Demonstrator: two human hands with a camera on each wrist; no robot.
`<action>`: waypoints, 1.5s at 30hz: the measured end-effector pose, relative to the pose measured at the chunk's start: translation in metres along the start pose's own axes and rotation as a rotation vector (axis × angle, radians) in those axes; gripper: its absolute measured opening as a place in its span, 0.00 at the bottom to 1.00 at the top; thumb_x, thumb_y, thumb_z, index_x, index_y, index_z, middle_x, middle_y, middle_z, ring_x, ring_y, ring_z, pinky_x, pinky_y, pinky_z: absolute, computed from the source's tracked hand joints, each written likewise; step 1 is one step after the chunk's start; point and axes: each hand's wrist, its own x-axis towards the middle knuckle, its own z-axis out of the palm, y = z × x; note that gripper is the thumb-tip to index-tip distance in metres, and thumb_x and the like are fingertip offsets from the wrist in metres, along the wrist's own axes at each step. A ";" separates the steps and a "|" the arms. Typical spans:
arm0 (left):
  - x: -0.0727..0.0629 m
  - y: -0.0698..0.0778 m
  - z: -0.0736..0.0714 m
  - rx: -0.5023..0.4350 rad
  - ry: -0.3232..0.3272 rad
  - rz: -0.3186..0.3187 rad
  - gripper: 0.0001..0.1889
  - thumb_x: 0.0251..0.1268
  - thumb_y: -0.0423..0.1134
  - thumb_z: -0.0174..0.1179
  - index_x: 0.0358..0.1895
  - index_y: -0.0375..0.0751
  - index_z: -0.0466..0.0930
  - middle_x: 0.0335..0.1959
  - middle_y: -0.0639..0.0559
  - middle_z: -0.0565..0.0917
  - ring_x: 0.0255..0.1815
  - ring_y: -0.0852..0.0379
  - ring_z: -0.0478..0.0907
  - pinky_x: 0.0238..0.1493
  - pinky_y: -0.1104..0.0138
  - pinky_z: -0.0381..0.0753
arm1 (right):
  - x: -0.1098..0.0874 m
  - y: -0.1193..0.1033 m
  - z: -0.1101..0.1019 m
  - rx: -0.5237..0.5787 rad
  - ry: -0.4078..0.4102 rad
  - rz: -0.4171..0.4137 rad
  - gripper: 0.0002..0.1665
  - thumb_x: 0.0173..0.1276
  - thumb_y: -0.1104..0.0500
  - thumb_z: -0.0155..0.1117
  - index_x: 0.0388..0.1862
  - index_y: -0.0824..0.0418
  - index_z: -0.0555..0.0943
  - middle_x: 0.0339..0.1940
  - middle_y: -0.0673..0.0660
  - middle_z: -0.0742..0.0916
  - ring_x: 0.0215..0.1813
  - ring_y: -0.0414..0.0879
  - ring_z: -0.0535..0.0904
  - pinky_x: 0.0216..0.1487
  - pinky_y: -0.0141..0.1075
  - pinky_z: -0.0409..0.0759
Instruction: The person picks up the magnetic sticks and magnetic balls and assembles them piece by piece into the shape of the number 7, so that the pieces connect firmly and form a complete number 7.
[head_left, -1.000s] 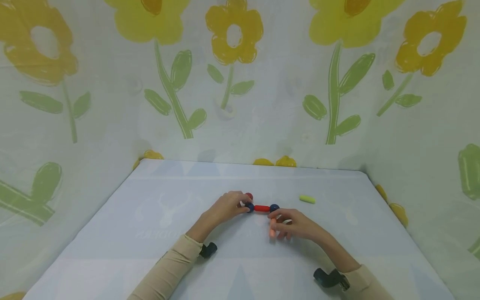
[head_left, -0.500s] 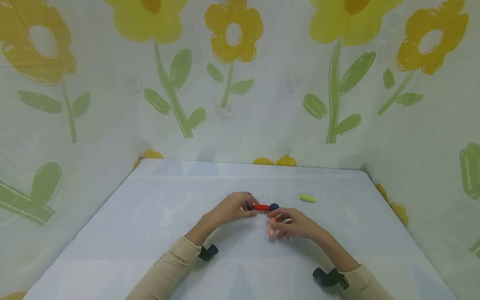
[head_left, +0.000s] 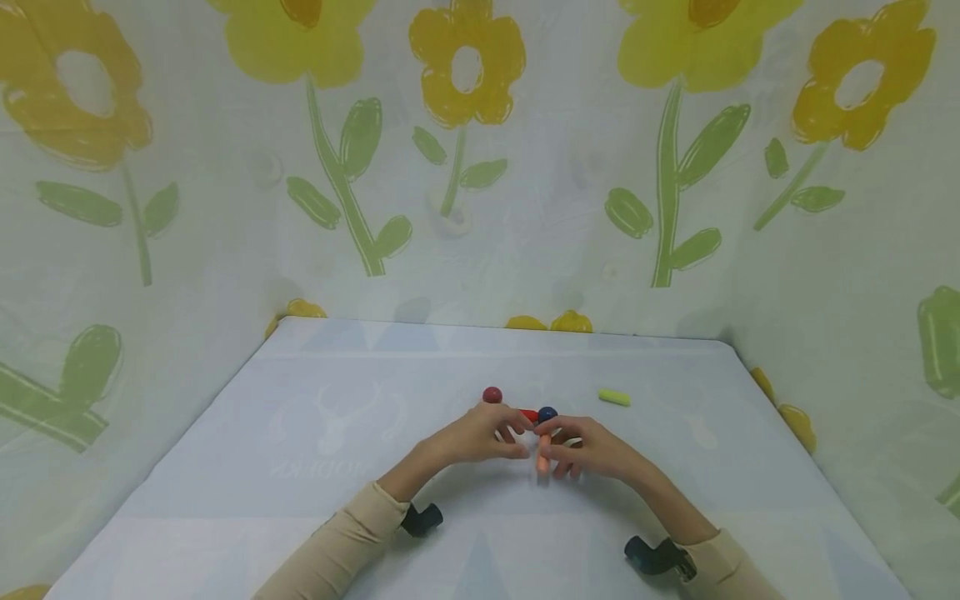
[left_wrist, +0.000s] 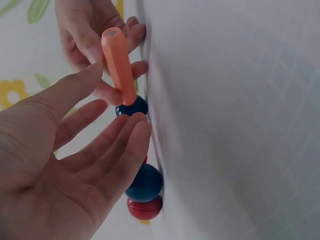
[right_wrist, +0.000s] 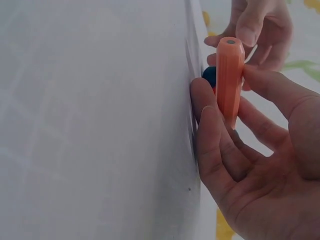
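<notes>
My right hand [head_left: 592, 447] pinches an orange magnetic rod [right_wrist: 230, 80] between thumb and fingers, its end with a small grey magnet dot. The rod's other end meets a dark blue ball [head_left: 547, 414]. From that ball a red rod [head_left: 529, 415] runs left behind my left hand [head_left: 483, 433]. In the left wrist view a second blue ball [left_wrist: 145, 182] shows beyond the left fingers, with a red ball [left_wrist: 145, 208] right beside it. My left hand holds nothing; its relaxed, slightly bent fingers are close to the orange rod, the thumb tip near its side.
A yellow-green rod [head_left: 615, 397] lies apart on the white table [head_left: 675, 483], to the back right. Black wrist cameras [head_left: 654, 556] stick out from both forearms above the table. Flower-printed cloth [head_left: 525, 208] stands around the back and sides.
My left hand has left the blue ball at the red rod's left end and moved right and nearer, toward the orange rod. The red ball now shows behind it. My right hand stays put.
</notes>
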 end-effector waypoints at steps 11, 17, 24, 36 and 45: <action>0.002 -0.004 0.008 -0.080 -0.015 -0.091 0.24 0.58 0.47 0.70 0.57 0.45 0.79 0.47 0.48 0.86 0.47 0.59 0.85 0.46 0.74 0.83 | -0.001 0.000 0.000 -0.006 0.002 -0.018 0.23 0.70 0.51 0.64 0.60 0.59 0.78 0.44 0.59 0.85 0.33 0.49 0.86 0.30 0.37 0.84; 0.002 -0.003 0.009 -0.119 0.001 -0.112 0.25 0.59 0.46 0.70 0.57 0.44 0.76 0.49 0.47 0.85 0.46 0.59 0.84 0.45 0.74 0.82 | -0.001 0.001 0.000 -0.001 -0.005 -0.031 0.24 0.70 0.51 0.63 0.60 0.61 0.77 0.42 0.60 0.85 0.33 0.50 0.86 0.31 0.37 0.84; 0.004 0.001 0.009 -0.313 -0.025 -0.169 0.23 0.59 0.42 0.70 0.58 0.44 0.76 0.49 0.44 0.84 0.43 0.55 0.85 0.39 0.65 0.86 | -0.002 0.000 0.000 0.005 -0.008 -0.034 0.23 0.71 0.51 0.62 0.60 0.61 0.77 0.45 0.62 0.85 0.33 0.50 0.86 0.31 0.37 0.84; 0.006 0.000 0.010 -0.416 -0.026 -0.216 0.23 0.62 0.40 0.68 0.60 0.46 0.75 0.48 0.48 0.83 0.44 0.56 0.83 0.41 0.63 0.87 | -0.001 0.000 0.001 0.001 -0.016 -0.039 0.23 0.71 0.51 0.63 0.60 0.61 0.77 0.44 0.60 0.85 0.33 0.50 0.86 0.31 0.37 0.84; 0.006 -0.002 0.011 -0.512 -0.008 -0.239 0.21 0.63 0.38 0.66 0.59 0.44 0.76 0.47 0.46 0.82 0.41 0.55 0.84 0.43 0.61 0.87 | -0.001 0.000 0.002 0.011 -0.017 -0.021 0.23 0.70 0.51 0.63 0.60 0.59 0.77 0.45 0.60 0.86 0.34 0.50 0.85 0.31 0.37 0.84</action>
